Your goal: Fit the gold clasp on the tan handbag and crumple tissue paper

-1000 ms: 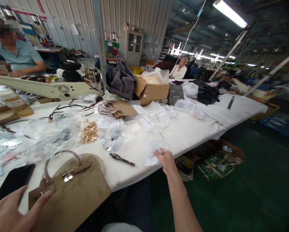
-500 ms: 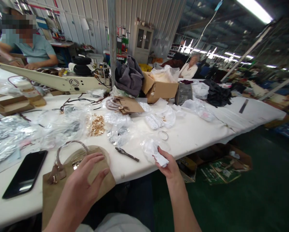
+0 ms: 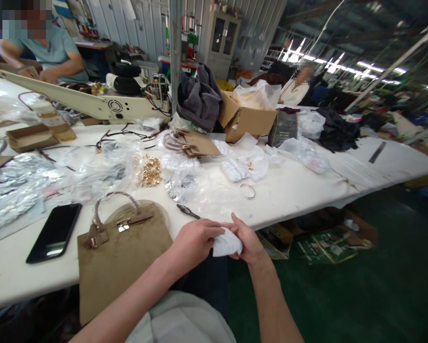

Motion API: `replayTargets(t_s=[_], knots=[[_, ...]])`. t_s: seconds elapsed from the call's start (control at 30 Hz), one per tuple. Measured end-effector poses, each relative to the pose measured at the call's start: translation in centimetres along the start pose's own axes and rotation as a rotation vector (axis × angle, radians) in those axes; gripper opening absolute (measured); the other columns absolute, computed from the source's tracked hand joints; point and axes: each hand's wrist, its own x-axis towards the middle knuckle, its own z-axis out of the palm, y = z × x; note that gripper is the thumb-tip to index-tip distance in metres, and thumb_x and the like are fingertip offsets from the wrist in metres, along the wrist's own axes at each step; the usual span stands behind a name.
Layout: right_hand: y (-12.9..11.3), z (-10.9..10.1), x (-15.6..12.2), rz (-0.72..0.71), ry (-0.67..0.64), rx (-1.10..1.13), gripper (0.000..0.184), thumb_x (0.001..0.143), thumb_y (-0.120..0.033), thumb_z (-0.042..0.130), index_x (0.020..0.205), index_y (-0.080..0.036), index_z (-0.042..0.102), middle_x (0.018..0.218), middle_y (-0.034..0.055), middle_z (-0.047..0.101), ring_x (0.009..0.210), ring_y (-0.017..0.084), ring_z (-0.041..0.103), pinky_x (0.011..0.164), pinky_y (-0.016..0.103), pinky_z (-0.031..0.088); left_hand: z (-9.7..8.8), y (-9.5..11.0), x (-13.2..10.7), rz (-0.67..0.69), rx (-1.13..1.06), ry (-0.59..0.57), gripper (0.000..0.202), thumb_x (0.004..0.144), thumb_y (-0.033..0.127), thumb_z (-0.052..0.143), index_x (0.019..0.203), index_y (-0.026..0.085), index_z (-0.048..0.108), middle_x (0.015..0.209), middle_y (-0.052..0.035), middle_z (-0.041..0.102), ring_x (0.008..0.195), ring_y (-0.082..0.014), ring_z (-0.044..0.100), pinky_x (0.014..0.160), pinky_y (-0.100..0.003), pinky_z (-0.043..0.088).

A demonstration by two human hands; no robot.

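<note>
Both forearms reach up from below, and the hands meet at the white table's [image 3: 285, 190] front edge. The left hand [image 3: 194, 242] and right hand [image 3: 250, 242] grasp a small white wad [image 3: 227, 244] between them, right thumb raised. Some fingertips are hidden; the wad's material is unclear. Earlier, the left hand was over the brown handbag [image 3: 128, 252].

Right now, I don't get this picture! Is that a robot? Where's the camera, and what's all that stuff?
No robot here: those are a person's bare hands. The camera is worn on that person's head, looking forward and down. The left hand and right hand hold a small white bundle; I can't tell if it's cloth or paper. On the white table lie a black phone and a heap of gold pieces. A brown bag hangs partly over the near edge.
</note>
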Motion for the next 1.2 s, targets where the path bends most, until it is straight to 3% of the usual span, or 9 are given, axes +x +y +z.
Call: replayTargets(t_s=[0.13, 0.23, 0.3, 0.43, 0.63, 0.77, 0.9, 1.07, 1.2], knots=[[-0.1, 1.4, -1.3, -0.129, -0.076, -0.04, 0.112, 0.081, -0.112, 0.032, 0.103, -0.013, 0.077, 0.08, 0.0148, 0.072, 0.059, 0.025, 0.066, 0.052, 0.033, 0.053, -0.9, -0.3, -0.2, -0.299, -0.193, 0.262, 0.028, 0.087, 0.006, 0.049, 0.078, 0.017, 0.073, 0.075, -0.0021, 0.072, 0.074, -0.0167, 0.066, 0.068, -0.026, 0.043], [0.8, 3.6, -1.1, -0.381, 0.034, -0.131, 0.102, 0.067, -0.106, 0.07, 0.119, -0.018, 0.076, 0.098, 0.0128, 0.074, 0.081, 0.027, 0.069, 0.072, 0.035, 0.059, -1.4, 0.0, 0.5, -0.45, -0.308, 0.393, 0.026, 0.087, 0.011, 0.049, 0.083, 0.016, 0.074, 0.07, 0.0003, 0.069, 0.067, -0.0154, 0.063, 0.062, -0.024, 0.039], [1.5, 5.0, -0.4, -0.448, 0.146, -0.22, 0.096, 0.065, -0.093, 0.088, 0.126, -0.019, 0.074, 0.101, 0.0116, 0.074, 0.082, 0.026, 0.068, 0.071, 0.033, 0.059, -1.3, 0.3, 1.0, -0.467, -0.402, 0.389, 0.023, 0.085, 0.014, 0.05, 0.085, 0.016, 0.074, 0.068, 0.0015, 0.068, 0.063, -0.0147, 0.062, 0.059, -0.023, 0.039], [1.8, 6.3, 1.0, -0.409, 0.369, -0.045, 0.069, 0.081, -0.075, 0.09, 0.111, -0.015, 0.076, 0.091, 0.0113, 0.074, 0.072, 0.024, 0.067, 0.06, 0.032, 0.058, -1.1, 0.0, 1.3, -0.444, -0.583, 0.351, 0.02, 0.082, 0.019, 0.054, 0.086, 0.017, 0.073, 0.069, 0.0011, 0.067, 0.064, -0.0154, 0.06, 0.058, -0.023, 0.04], [-0.2, 6.4, 0.0, -0.47, 0.269, 0.137, 0.055, 0.077, -0.037, 0.096, 0.125, -0.023, 0.073, 0.117, 0.0069, 0.076, 0.088, 0.026, 0.071, 0.065, 0.033, 0.065, -1.9, -2.1, 0.2, -0.588, -0.858, 0.407, 0.027, 0.087, 0.042, 0.067, 0.094, 0.016, 0.073, 0.075, -0.0017, 0.068, 0.065, -0.0161, 0.057, 0.057, -0.024, 0.039], [-0.3, 7.2, 0.5, -0.49, 0.247, 0.205, 0.051, 0.082, -0.044, 0.09, 0.126, -0.023, 0.072, 0.119, 0.0078, 0.077, 0.103, 0.032, 0.073, 0.079, 0.039, 0.066, -1.9, -0.6, 0.3, -0.54, -0.88, 0.412, 0.027, 0.09, 0.045, 0.069, 0.087, 0.018, 0.068, 0.071, 0.0015, 0.059, 0.062, -0.0132, 0.049, 0.056, -0.023, 0.036], [-0.4, 7.3, 1.3, -0.464, 0.382, 0.112, 0.056, 0.072, -0.04, 0.1, 0.117, -0.019, 0.074, 0.111, 0.0092, 0.079, 0.101, 0.033, 0.074, 0.085, 0.04, 0.063, -2.1, 0.8, 0.4, -0.529, -0.99, 0.309, 0.03, 0.086, 0.047, 0.073, 0.085, 0.018, 0.066, 0.068, 0.0018, 0.056, 0.061, -0.0131, 0.048, 0.055, -0.022, 0.034], [-1.2, 5.9, 0.4, -0.407, 0.442, 0.101, 0.049, 0.071, -0.036, 0.095, 0.113, -0.017, 0.078, 0.102, 0.0082, 0.08, 0.095, 0.032, 0.076, 0.079, 0.037, 0.061, -3.1, -0.5, -0.2, -0.585, -0.996, 0.55, 0.022, 0.081, 0.039, 0.071, 0.08, 0.018, 0.067, 0.068, 0.0008, 0.059, 0.062, -0.0135, 0.048, 0.057, -0.023, 0.034], [-1.6, 5.0, -0.4, -0.349, 0.345, 0.111, 0.058, 0.073, -0.04, 0.094, 0.123, -0.017, 0.079, 0.11, 0.0098, 0.081, 0.102, 0.036, 0.077, 0.089, 0.042, 0.062, -4.1, -1.3, -0.3, -0.589, -0.964, 0.591, 0.023, 0.082, 0.04, 0.073, 0.077, 0.019, 0.066, 0.064, 0.0029, 0.052, 0.06, -0.0132, 0.045, 0.057, -0.023, 0.034]])
